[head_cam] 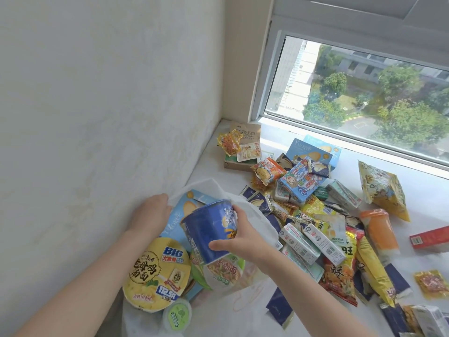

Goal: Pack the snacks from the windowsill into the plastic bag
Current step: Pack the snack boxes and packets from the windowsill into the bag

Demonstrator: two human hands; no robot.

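- Step: loading noodle cups into thin white plastic bag [257, 215], lying open on white windowsill [279, 135] beside wall.
- Right hand [243, 237] fingers wrapped round blue cylindrical paper noodle cup [206, 229], tilted, held over bag mouth.
- Left hand [150, 212] pinches bag's left edge, holding it open.
- Already in bag: big yellow-lidded round noodle bowl [155, 273], green-lidded noodle cup [223, 271], light blue flat chip box [184, 205].
- Loose pile of mixed snack packets [315, 215] waits on sill to the right.
- Next, likely: lower blue cup in beside the bowls, let go; needs mouth kept wide.
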